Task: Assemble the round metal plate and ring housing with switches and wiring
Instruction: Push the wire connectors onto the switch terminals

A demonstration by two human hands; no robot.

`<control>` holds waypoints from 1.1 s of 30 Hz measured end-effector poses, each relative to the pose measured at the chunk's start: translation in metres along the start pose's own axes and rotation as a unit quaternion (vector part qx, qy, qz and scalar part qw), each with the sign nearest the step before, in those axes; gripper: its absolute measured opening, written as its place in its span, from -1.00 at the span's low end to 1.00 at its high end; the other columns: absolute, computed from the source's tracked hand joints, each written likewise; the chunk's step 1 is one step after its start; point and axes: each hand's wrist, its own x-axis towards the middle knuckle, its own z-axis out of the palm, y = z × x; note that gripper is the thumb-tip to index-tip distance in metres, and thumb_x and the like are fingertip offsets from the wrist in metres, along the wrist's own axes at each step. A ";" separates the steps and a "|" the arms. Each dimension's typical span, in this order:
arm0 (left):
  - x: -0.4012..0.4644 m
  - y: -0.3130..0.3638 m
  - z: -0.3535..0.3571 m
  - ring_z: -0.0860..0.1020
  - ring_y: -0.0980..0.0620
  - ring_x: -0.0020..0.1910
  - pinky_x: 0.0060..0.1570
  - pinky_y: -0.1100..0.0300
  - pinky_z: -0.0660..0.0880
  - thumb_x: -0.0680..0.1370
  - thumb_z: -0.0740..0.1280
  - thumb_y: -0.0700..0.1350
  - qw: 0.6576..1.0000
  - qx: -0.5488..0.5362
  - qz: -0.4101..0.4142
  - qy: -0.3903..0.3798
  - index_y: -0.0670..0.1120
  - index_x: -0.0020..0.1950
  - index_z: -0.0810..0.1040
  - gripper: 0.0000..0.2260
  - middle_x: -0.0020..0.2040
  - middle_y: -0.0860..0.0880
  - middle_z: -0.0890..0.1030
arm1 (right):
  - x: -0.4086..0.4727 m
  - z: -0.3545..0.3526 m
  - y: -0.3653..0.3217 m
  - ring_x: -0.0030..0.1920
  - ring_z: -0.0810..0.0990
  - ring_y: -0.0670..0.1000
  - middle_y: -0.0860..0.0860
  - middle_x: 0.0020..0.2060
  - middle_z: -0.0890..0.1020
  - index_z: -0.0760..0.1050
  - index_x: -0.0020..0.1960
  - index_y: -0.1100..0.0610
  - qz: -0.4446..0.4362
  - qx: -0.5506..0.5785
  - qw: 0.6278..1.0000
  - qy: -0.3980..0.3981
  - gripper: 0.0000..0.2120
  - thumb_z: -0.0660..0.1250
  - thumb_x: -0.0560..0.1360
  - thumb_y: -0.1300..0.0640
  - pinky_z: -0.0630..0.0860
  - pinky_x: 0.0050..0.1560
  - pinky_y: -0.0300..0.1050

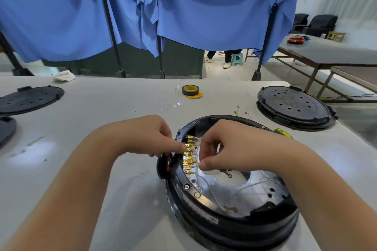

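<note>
Black ring housing (230, 220) near my table's (102, 128) front edge, silver round plate (255, 191) inside, gold terminals (188, 155) rowed at left wall.

Both bare forearms reach forward over the surface (85, 108) and converge at the left rim of the ring housing (230, 222). The left hand (146, 134) is curled, its index finger pressed onto the row of brass terminals (188, 155) inside that rim. The right hand (222, 149) arches over the housing's interior — fingers (204, 164) bent down, pinching thin white wiring (206, 183) just beside the terminals.

Tape roll (190, 90) behind ring housing (230, 220) on table (102, 108)
</note>
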 end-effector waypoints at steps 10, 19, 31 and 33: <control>-0.003 0.005 0.003 0.44 0.16 -0.49 -0.26 0.25 0.42 0.46 0.32 0.21 0.999 0.014 -0.005 -0.041 -0.01 -0.47 0.61 -0.59 -0.56 0.09 0.49 | 0.002 0.003 0.001 -0.44 0.55 -0.19 -0.03 -0.36 0.66 0.60 -0.22 0.03 0.013 0.016 1.000 -0.023 -0.91 0.43 0.44 0.06 0.50 -0.33 -0.26; -0.006 0.009 0.003 0.45 0.12 -0.43 -0.16 0.20 0.46 0.49 0.31 0.16 0.999 0.016 -0.007 -0.046 -0.03 -0.47 0.60 -0.60 -0.55 0.08 0.51 | 0.002 0.003 0.000 -0.54 0.45 -0.22 -0.07 -0.41 0.58 0.60 -0.23 0.01 0.009 0.028 0.999 -0.036 -0.91 0.43 0.45 0.08 0.30 -0.57 -0.42; -0.007 0.010 0.002 0.43 0.16 -0.49 -0.22 0.24 0.43 0.51 0.30 0.16 0.998 0.026 0.000 -0.056 -0.03 -0.46 0.60 -0.59 -0.56 0.09 0.49 | 0.003 0.004 -0.003 -0.48 0.46 -0.22 -0.08 -0.36 0.61 0.60 -0.25 -0.03 -0.012 -0.017 1.000 0.008 -0.91 0.46 0.42 0.04 0.35 -0.48 -0.39; -0.007 0.010 0.002 0.42 0.16 -0.50 -0.26 0.26 0.42 0.50 0.30 0.17 0.998 0.030 -0.001 -0.055 -0.02 -0.47 0.60 -0.58 -0.56 0.09 0.48 | 0.004 0.006 -0.004 -0.44 0.47 -0.22 -0.10 -0.33 0.63 0.60 -0.25 -0.05 -0.015 -0.038 0.999 0.018 -0.91 0.46 0.41 0.02 0.39 -0.39 -0.33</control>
